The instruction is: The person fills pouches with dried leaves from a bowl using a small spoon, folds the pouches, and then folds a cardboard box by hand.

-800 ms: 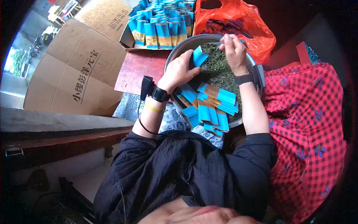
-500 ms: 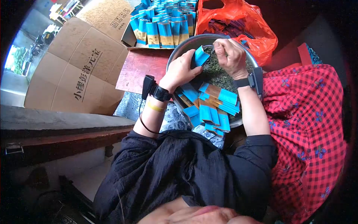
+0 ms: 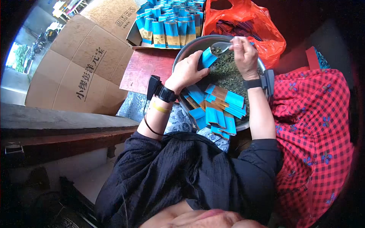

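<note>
My left hand point(image 3: 185, 73) is closed round a small blue paper packet point(image 3: 208, 57), its mouth tilted up toward the right. In my right hand point(image 3: 245, 56) is a spoon point(image 3: 224, 46), with dark dried leaves in its bowl, right at the packet's mouth. Both hands are over a wide metal basin point(image 3: 182, 53) holding loose dried green leaves point(image 3: 228, 76). A pile of flat blue and brown packets point(image 3: 224, 104) lies at the basin's near side, partly over its rim.
Behind the basin stands a carton with several upright blue and gold packets point(image 3: 167, 32). Right of it is a red plastic bag point(image 3: 262, 22) with dark packets inside. A large cardboard box point(image 3: 76, 64) is at left, a red checked cloth point(image 3: 311, 133) at right.
My right hand has turned and risen slightly, bringing the spoon of leaves into view at the packet's mouth. The packet in my left hand has tilted and shifted slightly right.
</note>
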The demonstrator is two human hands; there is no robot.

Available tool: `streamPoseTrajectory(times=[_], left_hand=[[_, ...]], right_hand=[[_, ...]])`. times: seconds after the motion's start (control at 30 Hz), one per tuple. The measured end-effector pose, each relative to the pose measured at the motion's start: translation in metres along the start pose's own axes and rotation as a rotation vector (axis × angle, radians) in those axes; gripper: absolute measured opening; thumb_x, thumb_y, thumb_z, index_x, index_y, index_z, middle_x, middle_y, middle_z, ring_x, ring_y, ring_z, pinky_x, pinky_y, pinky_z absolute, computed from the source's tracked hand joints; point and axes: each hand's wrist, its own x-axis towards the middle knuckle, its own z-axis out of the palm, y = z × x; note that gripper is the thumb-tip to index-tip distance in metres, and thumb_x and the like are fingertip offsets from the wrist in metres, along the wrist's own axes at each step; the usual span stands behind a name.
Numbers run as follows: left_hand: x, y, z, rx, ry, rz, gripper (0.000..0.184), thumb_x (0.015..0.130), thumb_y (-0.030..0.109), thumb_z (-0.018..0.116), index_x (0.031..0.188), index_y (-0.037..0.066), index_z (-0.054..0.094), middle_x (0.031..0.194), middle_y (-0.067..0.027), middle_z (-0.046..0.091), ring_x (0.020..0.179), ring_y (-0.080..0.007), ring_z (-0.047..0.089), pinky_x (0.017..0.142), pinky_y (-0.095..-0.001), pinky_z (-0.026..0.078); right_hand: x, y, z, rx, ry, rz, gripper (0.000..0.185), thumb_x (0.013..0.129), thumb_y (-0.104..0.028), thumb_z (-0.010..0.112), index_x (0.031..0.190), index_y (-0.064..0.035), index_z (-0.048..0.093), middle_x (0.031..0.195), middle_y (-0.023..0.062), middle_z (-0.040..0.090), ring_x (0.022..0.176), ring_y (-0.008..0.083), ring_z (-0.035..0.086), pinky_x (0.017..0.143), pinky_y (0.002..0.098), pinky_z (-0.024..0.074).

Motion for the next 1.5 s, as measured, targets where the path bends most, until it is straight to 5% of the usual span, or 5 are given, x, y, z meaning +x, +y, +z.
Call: streamPoseTrajectory(times=[0.5,0.77,1.03,1.23,1.5], left_hand=[[0.0,-0.003,0.003,0.016,-0.008,-0.007,0.063,0.077,0.033,0.071,0.127,0.002,0.049,0.112,-0.0228,0.062,0.105,-0.0357,0.06,0.088,-0.0411,0.048],[0.0,-0.003,0.004,0.036,-0.037,0.007,0.063,0.077,0.033,0.071,0.128,0.003,0.049,0.112,-0.0211,0.062,0.103,-0.0353,0.061,0.087,-0.0415,0.049],[-0.001,-0.004,0.005,0.031,0.008,0.029,0.061,0.078,0.034,0.07,0.127,0.004,0.049,0.109,-0.0212,0.063,0.102,-0.0351,0.061,0.086,-0.0418,0.049],[0.0,-0.001,0.002,0.019,-0.015,0.003,0.062,0.078,0.034,0.07,0.128,0.004,0.049,0.109,-0.0214,0.063,0.102,-0.0352,0.061,0.085,-0.0417,0.049],[0.0,-0.001,0.002,0.01,-0.043,-0.011,0.062,0.077,0.033,0.07,0.128,0.004,0.049,0.109,-0.0217,0.063,0.102,-0.0352,0.061,0.086,-0.0415,0.048]], right_hand=[[-0.003,0.0,0.002,0.055,-0.108,0.123,0.028,0.098,-0.027,0.051,0.087,-0.0038,0.061,0.066,0.006,0.063,0.063,0.0134,0.064,0.058,0.0282,0.0489],[-0.009,-0.006,0.015,-0.026,-0.206,-0.072,0.024,0.097,-0.024,0.052,0.087,-0.0041,0.061,0.067,0.0076,0.063,0.064,0.0182,0.065,0.059,0.0303,0.0489],[-0.006,0.012,0.015,0.454,-0.269,0.426,0.031,0.1,-0.029,0.047,0.087,-0.0044,0.061,0.067,-0.0002,0.06,0.063,0.0073,0.058,0.061,0.0228,0.048],[-0.005,0.019,0.014,0.483,-0.259,0.506,0.031,0.1,-0.03,0.047,0.088,-0.0049,0.061,0.068,-0.0001,0.061,0.061,0.0069,0.058,0.058,0.0205,0.0473],[0.006,0.033,-0.003,0.548,0.032,0.559,0.03,0.099,-0.03,0.049,0.089,-0.0048,0.062,0.067,0.0018,0.062,0.06,0.0068,0.057,0.058,0.0212,0.0476]])
